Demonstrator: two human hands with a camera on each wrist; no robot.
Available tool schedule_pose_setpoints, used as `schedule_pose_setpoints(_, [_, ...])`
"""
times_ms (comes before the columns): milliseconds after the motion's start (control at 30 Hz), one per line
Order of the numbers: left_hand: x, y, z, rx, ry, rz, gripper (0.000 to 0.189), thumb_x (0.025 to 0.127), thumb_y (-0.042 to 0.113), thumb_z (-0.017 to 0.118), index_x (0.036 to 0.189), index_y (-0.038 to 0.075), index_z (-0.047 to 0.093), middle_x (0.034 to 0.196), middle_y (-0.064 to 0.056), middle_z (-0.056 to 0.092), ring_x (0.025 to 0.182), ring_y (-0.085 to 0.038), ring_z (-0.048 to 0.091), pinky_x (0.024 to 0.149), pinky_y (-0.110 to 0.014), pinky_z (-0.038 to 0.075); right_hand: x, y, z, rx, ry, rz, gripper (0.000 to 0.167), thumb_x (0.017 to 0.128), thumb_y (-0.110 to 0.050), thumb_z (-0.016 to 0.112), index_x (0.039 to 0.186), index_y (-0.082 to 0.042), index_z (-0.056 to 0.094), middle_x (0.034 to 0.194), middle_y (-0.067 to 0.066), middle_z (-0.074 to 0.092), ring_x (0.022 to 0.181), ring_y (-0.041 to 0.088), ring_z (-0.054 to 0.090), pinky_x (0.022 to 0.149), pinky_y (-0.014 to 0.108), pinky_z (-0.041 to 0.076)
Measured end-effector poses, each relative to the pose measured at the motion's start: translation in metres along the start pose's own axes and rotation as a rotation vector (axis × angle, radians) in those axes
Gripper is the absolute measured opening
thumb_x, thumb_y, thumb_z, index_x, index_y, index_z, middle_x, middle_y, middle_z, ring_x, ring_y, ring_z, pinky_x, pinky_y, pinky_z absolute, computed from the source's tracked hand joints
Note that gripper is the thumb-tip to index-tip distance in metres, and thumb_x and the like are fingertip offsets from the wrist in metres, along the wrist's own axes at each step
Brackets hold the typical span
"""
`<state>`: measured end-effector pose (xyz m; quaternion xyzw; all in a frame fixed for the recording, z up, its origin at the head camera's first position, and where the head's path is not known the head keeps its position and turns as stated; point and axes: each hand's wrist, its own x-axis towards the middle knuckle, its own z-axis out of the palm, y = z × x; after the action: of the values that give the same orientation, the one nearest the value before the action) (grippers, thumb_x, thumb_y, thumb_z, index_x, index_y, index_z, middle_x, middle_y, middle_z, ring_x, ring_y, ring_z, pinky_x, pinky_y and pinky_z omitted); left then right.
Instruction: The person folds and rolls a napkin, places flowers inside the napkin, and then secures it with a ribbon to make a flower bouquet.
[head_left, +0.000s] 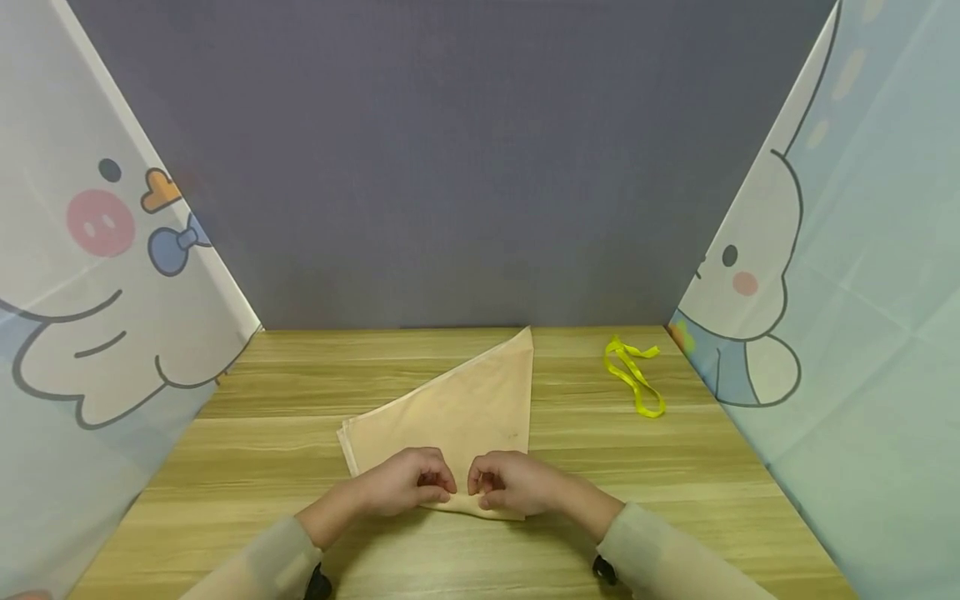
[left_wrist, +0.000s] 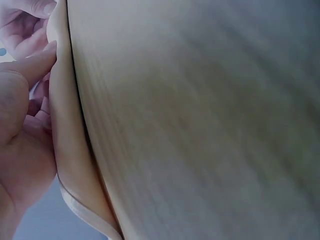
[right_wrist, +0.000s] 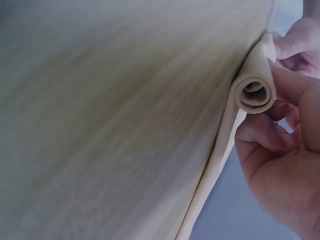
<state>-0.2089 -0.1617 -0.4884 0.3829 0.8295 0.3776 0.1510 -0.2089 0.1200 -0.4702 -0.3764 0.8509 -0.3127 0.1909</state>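
A peach-coloured cloth [head_left: 457,408], folded in layers, lies on the wooden table with one pointed corner reaching toward the back. Its near edge is turned into a roll [right_wrist: 259,62], whose spiral end shows in the right wrist view. My left hand [head_left: 408,482] pinches this rolled edge, thumb on the near side and fingers curled over it. Close beside it, my right hand [head_left: 521,483] pinches the same roll nearer its right end. Only a small gap separates the two hands' fingertips. In the left wrist view, the roll [left_wrist: 70,115] runs along the fingers.
A yellow ribbon [head_left: 617,345], looped and tied, lies at the back right of the wooden table [head_left: 285,392]. A grey panel [head_left: 450,167] stands behind the table, and cartoon-printed panels [head_left: 862,275] flank it on both sides.
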Motion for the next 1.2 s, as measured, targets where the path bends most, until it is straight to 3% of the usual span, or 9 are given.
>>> schedule_pose_setpoints(367, [0.008, 0.005, 0.008, 0.026, -0.009, -0.019, 0.004, 0.106, 0.021, 0.075, 0.108, 0.019, 0.079, 0.103, 0.012, 0.07, 0.088, 0.006, 0.058, 0.079, -0.02, 0.056, -0.005, -0.004, -0.006, 0.009, 0.0, 0.06, 0.014, 0.099, -0.008, 0.081, 0.1, -0.021, 0.076, 0.094, -0.007, 0.063, 0.082, -0.002, 0.054, 0.076, 0.021, 0.05])
schedule_pose_setpoints(567, [0.011, 0.013, 0.013, -0.055, -0.019, -0.038, 0.005, 0.105, 0.014, 0.075, 0.109, 0.017, 0.075, 0.098, 0.011, 0.069, 0.084, 0.004, 0.058, 0.077, -0.02, 0.055, -0.01, -0.003, -0.009, 0.038, -0.007, 0.082, 0.013, 0.099, -0.007, 0.081, 0.101, -0.02, 0.078, 0.096, -0.007, 0.064, 0.085, 0.0, 0.057, 0.079, 0.021, 0.051])
schedule_pose_setpoints(667, [0.009, 0.013, 0.013, -0.014, -0.01, -0.017, 0.004, 0.106, 0.017, 0.075, 0.109, 0.017, 0.078, 0.1, 0.012, 0.067, 0.086, 0.004, 0.057, 0.079, -0.02, 0.055, -0.011, -0.002, -0.009, 0.044, -0.005, 0.089, 0.013, 0.099, -0.008, 0.081, 0.101, -0.02, 0.079, 0.096, -0.008, 0.065, 0.086, -0.001, 0.058, 0.08, 0.021, 0.052])
schedule_pose_setpoints(800, [0.007, 0.01, 0.011, 0.086, 0.01, 0.052, 0.011, 0.106, 0.02, 0.076, 0.109, 0.015, 0.086, 0.1, 0.012, 0.064, 0.087, 0.006, 0.054, 0.079, -0.019, 0.056, -0.011, -0.003, -0.01, -0.046, 0.005, 0.061, 0.01, 0.099, -0.012, 0.082, 0.101, -0.021, 0.081, 0.098, -0.011, 0.069, 0.083, -0.004, 0.058, 0.078, 0.02, 0.052])
schedule_pose_setpoints(933, [0.005, 0.009, 0.009, 0.101, -0.002, 0.106, 0.013, 0.102, 0.016, 0.08, 0.112, 0.011, 0.087, 0.098, 0.009, 0.065, 0.085, 0.005, 0.054, 0.075, -0.017, 0.055, -0.011, -0.005, -0.011, -0.169, 0.028, 0.014, 0.006, 0.097, -0.018, 0.085, 0.101, -0.022, 0.084, 0.098, -0.014, 0.072, 0.081, -0.008, 0.058, 0.077, 0.018, 0.053])
schedule_pose_setpoints(1200, [0.006, 0.009, 0.008, 0.126, -0.04, 0.057, 0.02, 0.1, 0.024, 0.084, 0.114, 0.01, 0.086, 0.097, 0.012, 0.063, 0.081, 0.005, 0.051, 0.072, -0.015, 0.05, -0.011, -0.005, -0.01, -0.252, 0.033, -0.027, 0.021, 0.088, -0.036, 0.094, 0.102, -0.023, 0.084, 0.098, -0.016, 0.071, 0.084, -0.002, 0.06, 0.078, 0.018, 0.051])
